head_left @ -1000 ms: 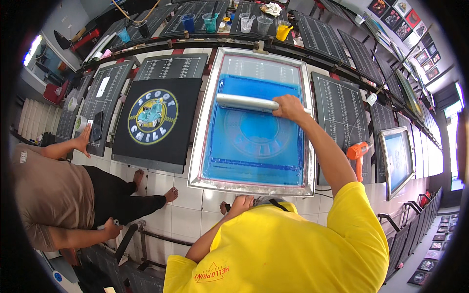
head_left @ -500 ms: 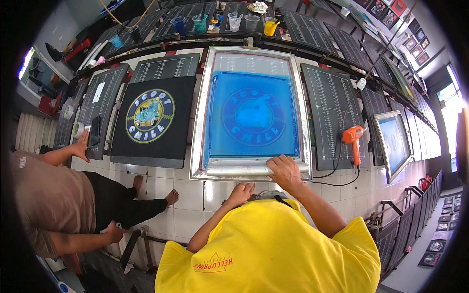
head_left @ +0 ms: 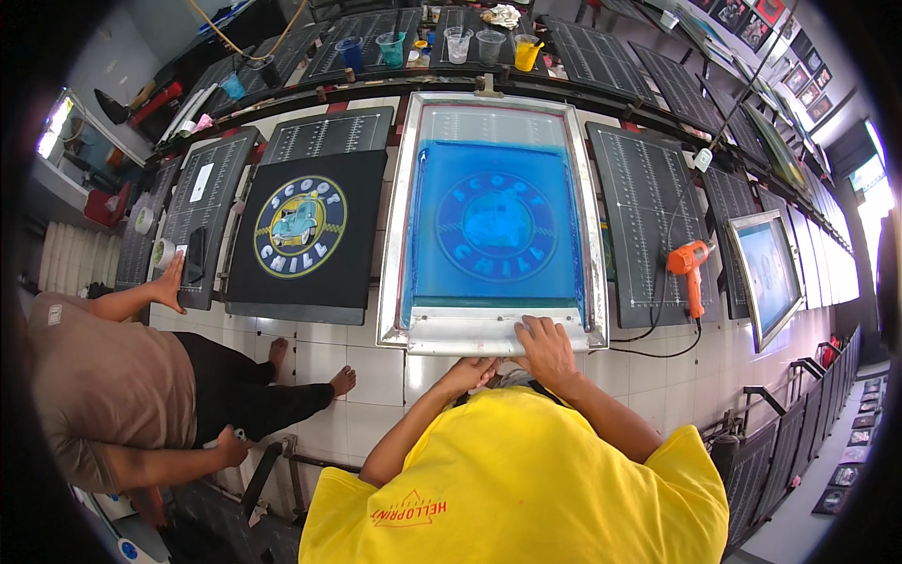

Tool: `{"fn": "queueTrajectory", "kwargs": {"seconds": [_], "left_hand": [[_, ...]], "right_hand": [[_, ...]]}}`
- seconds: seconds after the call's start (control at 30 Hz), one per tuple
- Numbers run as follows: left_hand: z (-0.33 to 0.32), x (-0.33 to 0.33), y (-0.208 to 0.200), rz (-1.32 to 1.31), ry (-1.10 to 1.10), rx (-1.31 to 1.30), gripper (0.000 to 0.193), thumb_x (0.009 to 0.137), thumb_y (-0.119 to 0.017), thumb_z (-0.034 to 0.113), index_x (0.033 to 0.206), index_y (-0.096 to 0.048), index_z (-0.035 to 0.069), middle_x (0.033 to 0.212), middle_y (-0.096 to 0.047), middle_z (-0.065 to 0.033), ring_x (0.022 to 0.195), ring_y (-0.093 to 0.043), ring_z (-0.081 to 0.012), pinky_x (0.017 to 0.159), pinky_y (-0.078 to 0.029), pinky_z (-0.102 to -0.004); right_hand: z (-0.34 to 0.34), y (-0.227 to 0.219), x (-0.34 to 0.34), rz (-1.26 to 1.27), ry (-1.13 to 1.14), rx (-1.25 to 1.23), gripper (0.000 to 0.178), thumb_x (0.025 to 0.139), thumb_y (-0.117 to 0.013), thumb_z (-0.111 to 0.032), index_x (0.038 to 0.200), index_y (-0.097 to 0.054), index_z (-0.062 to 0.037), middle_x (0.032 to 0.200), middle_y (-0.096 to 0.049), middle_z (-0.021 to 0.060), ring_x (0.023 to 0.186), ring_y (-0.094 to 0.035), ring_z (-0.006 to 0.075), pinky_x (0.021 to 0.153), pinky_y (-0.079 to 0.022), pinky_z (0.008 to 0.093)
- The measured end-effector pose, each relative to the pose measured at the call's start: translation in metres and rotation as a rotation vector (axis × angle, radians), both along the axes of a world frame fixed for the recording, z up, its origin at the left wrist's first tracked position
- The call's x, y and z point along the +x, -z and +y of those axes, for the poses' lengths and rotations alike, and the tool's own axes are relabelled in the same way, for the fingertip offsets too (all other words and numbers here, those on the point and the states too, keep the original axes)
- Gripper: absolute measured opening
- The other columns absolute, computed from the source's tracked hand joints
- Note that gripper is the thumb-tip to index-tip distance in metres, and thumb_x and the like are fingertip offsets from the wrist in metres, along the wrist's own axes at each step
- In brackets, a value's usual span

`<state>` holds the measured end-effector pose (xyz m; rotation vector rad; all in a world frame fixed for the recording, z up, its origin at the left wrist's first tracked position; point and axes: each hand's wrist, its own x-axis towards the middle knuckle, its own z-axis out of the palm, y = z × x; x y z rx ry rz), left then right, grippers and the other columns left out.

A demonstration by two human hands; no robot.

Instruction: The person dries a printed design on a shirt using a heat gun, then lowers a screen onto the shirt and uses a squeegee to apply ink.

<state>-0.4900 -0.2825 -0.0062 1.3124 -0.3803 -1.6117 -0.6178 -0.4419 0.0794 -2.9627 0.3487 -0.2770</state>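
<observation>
A screen printing frame (head_left: 598, 235) with silver edges lies over a printing board in front of me. Its blue mesh (head_left: 564, 158) shows a round emblem with lettering and a scooter shape. At the near end rests a wide metal squeegee (head_left: 451, 324), overlapping the front edge of the frame. My right hand (head_left: 548, 350) grips the squeegee right of its middle, fingers over the top. Just below the near edge, my left hand (head_left: 470, 373) is closed beside my right one; what it holds is hidden. To the left, a black shirt (head_left: 362, 226) bears a similar print in colour.
An orange heat gun (head_left: 691, 268) with a cable lies on the board to the right, near a second framed screen (head_left: 799, 273). Several ink cups, one yellow (head_left: 526, 53), line the back rail. At the left a co-worker (head_left: 113, 385) leans a hand on another board.
The squeegee has tipped, showing a broader face, and now overhangs the near frame edge. My right hand has moved slightly down with it; my left hand has come closer to it.
</observation>
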Motion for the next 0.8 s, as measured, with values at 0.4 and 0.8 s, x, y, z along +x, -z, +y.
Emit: {"fn": "queueTrajectory", "kwargs": {"seconds": [0.4,0.8], "left_hand": [[0.09,0.077,-0.067,-0.222,0.051,0.088,0.03,0.105,-0.049,0.031,0.088,-0.056,0.008,0.071,-0.055,-0.0002,0.059,-0.05,-0.0091,0.052,-0.039,-0.0236],[0.075,0.164,-0.026,-1.248,-0.4,0.173,0.032,0.097,-0.06,0.025,0.109,-0.068,-0.004,0.094,-0.069,-0.0257,0.085,-0.068,-0.0391,0.076,-0.051,-0.0385]], "right_hand": [[-0.063,0.008,-0.03,-0.306,0.3,0.225,0.047,0.084,-0.074,-0.021,0.122,-0.059,0.0006,0.121,-0.061,0.0179,0.109,-0.057,0.036,0.093,-0.046,0.0456],[-0.156,0.098,-0.055,-0.541,0.863,0.773,0.03,0.094,-0.055,-0.007,0.121,-0.064,0.0043,0.104,-0.069,0.0182,0.092,-0.065,0.0239,0.084,-0.05,0.0339]]}}
